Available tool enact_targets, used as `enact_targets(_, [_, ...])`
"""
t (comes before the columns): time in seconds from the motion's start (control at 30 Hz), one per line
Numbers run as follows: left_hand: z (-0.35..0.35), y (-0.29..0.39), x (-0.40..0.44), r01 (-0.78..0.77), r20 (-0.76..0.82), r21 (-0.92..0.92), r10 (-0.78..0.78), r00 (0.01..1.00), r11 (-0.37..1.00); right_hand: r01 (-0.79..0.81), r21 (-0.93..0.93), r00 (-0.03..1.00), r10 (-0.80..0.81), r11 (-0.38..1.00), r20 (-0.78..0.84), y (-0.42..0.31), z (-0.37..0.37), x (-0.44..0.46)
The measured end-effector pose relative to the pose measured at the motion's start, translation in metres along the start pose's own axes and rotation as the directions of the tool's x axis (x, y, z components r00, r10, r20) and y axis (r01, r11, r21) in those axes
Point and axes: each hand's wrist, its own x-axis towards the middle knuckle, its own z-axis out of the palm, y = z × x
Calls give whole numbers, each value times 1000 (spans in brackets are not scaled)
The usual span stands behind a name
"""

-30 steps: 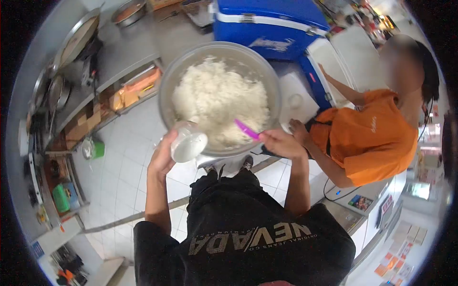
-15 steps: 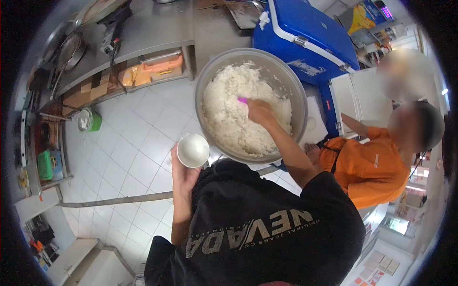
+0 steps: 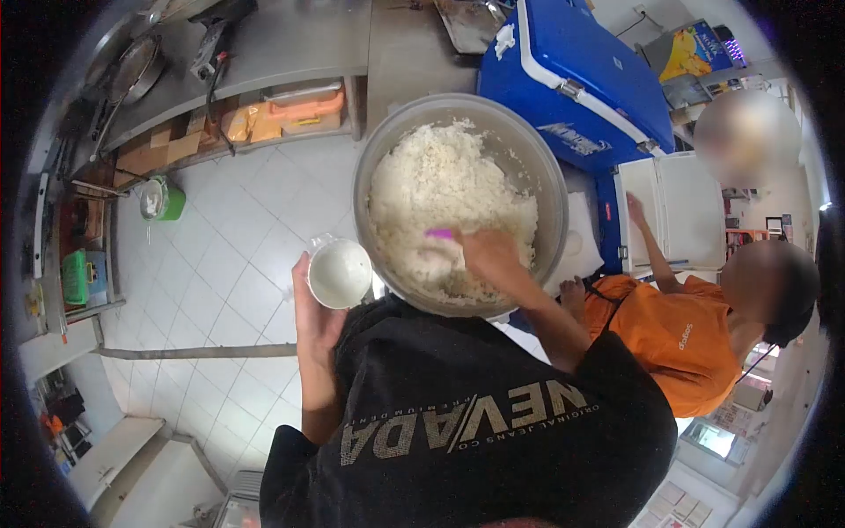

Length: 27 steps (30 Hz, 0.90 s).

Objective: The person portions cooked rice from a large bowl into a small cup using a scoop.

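Rice (image 3: 453, 194): white. Pot (image 3: 532, 158): grey. Utensil (image 3: 439, 233): purple. Cup (image 3: 340, 274): white. Cooler (image 3: 598, 66): blue, white band (image 3: 609, 114). Black shirt (image 3: 528, 475): pale lettering (image 3: 524, 412). Orange shirt (image 3: 651, 356).

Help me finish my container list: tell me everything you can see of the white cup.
The white cup has a round, uncovered mouth facing the camera and a smooth, pale inside with no clear filling; its material could be plastic or ceramic. The left hand holds it from outside. Clear, crinkled film shows behind its rim. It is held beside the large pot; whether they touch is unclear.
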Motion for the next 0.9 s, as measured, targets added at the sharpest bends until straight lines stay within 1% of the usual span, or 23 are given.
enact_targets(0.07, [-6, -4, -3, 3, -42, 46, -1, 999, 999, 145, -32, 989, -145, 989, -11, 32, 42, 40])
enact_targets(0.1, [-12, -6, -5, 14, -64, 62, -10, 998, 998, 217, -50, 976, -218, 975, -17, 35, 48, 46])
enact_targets(0.13, [-18, -8, -6, 20, -87, 76, -14, 996, 997, 274, -2, 961, -273, 962, 46, 39, 53, 48])
enact_targets(0.2, [-36, -12, -10, 34, -53, 88, -30, 998, 996, 386, 93, 903, -397, 918, 168, 42, 56, 53])
enact_targets(0.23, [-41, -12, -13, 36, -38, 94, -33, 999, 995, 462, 218, 847, -500, 860, 180, 51, 67, 70])
enact_targets(0.3, [-34, -18, -18, 6, -125, 12, -4, 992, 1000, 549, 471, 720, -677, 691, 154, 73, 107, 113])
enact_targets(0.33, [-28, -22, -18, -9, -161, -29, 4, 987, 1000, 522, 510, 695, -688, 684, 211, 75, 109, 124])
enact_targets(0.4, [-27, -28, -16, -4, -154, -89, -10, 988, 996, 461, 577, 630, -706, 674, 323, 78, 112, 136])
enact_targets(0.43, [-26, -29, -16, -13, -145, -119, -5, 989, 993, 252, 585, 609, -597, 770, 523, 78, 108, 143])
enact_targets(0.53, [-17, -30, -18, 0, -129, -176, -23, 991, 984, 28, 571, 484, -511, 820, 710, 76, 96, 153])
enact_targets(0.63, [-26, -34, -21, 7, -107, -203, -29, 994, 979, -22, 522, 529, -434, 852, 730, 78, 68, 133])
enact_targets(0.67, [-29, -33, -25, 9, -108, -203, -32, 994, 979, -10, 555, 573, -450, 832, 685, 84, 63, 129])
enact_targets(0.73, [-37, -32, -31, 11, -55, -153, -20, 998, 988, 3, 615, 652, -468, 789, 597, 104, 56, 117])
enact_targets(0.77, [-39, -32, -31, 13, -26, -132, -16, 1000, 991, 190, 495, 759, -447, 848, 473, 111, 50, 113])
enact_targets(0.8, [-42, -33, -29, 27, -60, -135, -35, 998, 990, 244, 400, 870, -382, 883, 312, 108, 49, 104])
enact_targets(0.83, [-45, -33, -27, 43, -93, -134, -55, 994, 990, 275, 297, 938, -323, 914, 124, 95, 52, 88])
enact_targets(0.87, [-47, -33, -24, 56, -124, -133, -73, 990, 989, 282, 187, 959, -272, 941, -78, 77, 54, 70])
enact_targets(0.9, [-49, -33, -20, 56, -129, -144, -75, 989, 988, 117, 32, 988, -113, 993, -107, 41, 51, 43])
